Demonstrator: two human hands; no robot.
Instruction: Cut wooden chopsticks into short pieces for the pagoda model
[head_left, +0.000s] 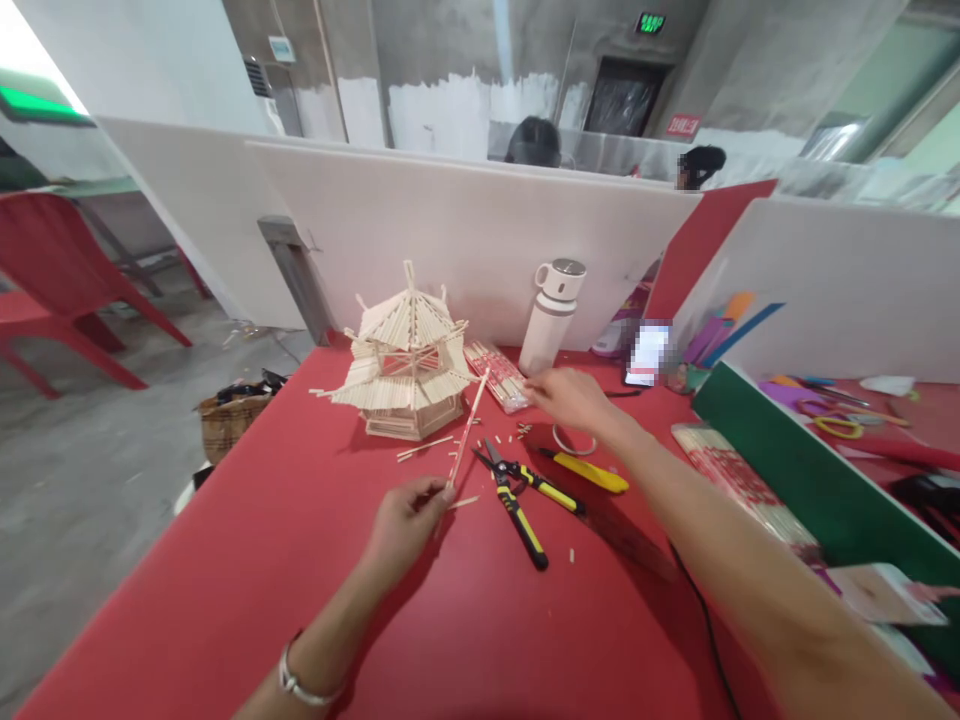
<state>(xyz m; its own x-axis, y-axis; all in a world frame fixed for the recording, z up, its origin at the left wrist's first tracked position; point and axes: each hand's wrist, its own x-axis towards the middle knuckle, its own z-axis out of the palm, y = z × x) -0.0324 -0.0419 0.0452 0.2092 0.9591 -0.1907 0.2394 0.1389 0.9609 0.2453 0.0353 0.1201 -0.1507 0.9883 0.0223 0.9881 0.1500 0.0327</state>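
Note:
My left hand (409,515) pinches the lower end of a slim chopstick sleeve (469,430), white and red, which points up and away. My right hand (566,395) reaches to the near side of a white bottle (547,325), its fingertips drawn together at the edge of a clear pack of chopsticks (496,375). What those fingertips hold, if anything, is hidden. Left of the pack stands a pagoda model (409,365) built of pale sticks. Black-and-yellow pruning shears (517,500) lie with jaws apart between my hands, beside a yellow utility knife (589,472).
Stick offcuts (424,450) are scattered on the red table (247,560). A roll of tape (574,440) lies beyond the knife, and a lit phone (649,352) leans further back. On the right, another chopstick pack (742,485) rests against a green divider (795,450). White panels (450,220) close the back.

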